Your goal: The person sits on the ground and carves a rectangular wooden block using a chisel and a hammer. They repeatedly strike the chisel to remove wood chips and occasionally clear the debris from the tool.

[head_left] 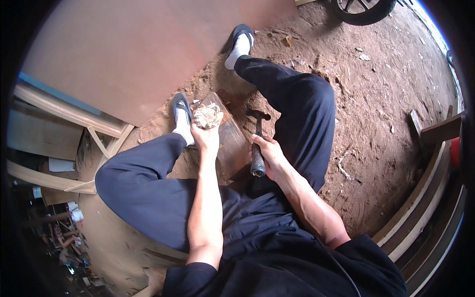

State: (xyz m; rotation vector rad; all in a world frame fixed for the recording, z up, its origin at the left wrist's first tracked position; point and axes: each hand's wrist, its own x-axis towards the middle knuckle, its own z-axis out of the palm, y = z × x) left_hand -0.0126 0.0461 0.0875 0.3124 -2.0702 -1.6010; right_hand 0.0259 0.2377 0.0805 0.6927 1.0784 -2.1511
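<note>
Sitting on dirt floor (391, 89), plywood sheet (138, 49) beside.

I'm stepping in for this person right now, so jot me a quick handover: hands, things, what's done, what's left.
Left hand: gripping a pale crumbly lump, held over the wooden block between the feet.
Right hand: closed on the hammer handle, head up, not striking.
Person sits on the dirt floor; plywood sheet lies ahead on the left.
Done: lump and hammer in hand.
Left: any hammering; nothing on the block looks struck.
</note>
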